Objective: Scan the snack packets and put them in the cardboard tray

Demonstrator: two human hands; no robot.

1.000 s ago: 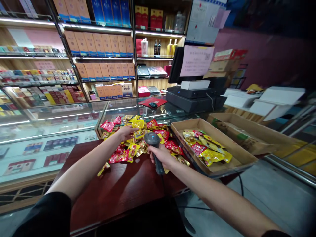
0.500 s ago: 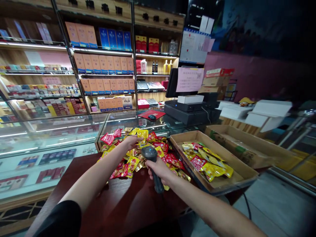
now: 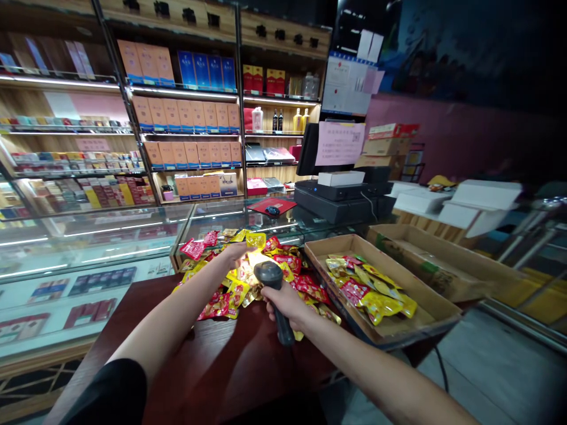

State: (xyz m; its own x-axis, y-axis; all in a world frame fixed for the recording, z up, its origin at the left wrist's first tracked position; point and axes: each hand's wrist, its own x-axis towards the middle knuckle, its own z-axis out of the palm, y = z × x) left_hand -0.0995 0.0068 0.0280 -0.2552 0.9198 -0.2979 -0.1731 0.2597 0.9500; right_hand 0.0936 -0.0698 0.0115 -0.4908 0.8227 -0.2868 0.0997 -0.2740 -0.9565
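Observation:
My right hand is wrapped round the handle of a black barcode scanner, its head pointing away from me. Bright light from the scanner falls on the packets in front of it. My left hand pinches a yellow snack packet at the far side of a heap of red and yellow snack packets. The fingertips of that hand are partly hidden. The heap lies on the dark red-brown table, reaching up to the glass counter.
Right of the heap stands an open cardboard box holding several snack packets. Another cardboard box is behind it. A monitor stands on the counter with a mouse nearby. Shelves of boxed goods line the back wall.
The scanner's light has come on and shines over the packets near my left hand. Both hands have kept nearly the same place.

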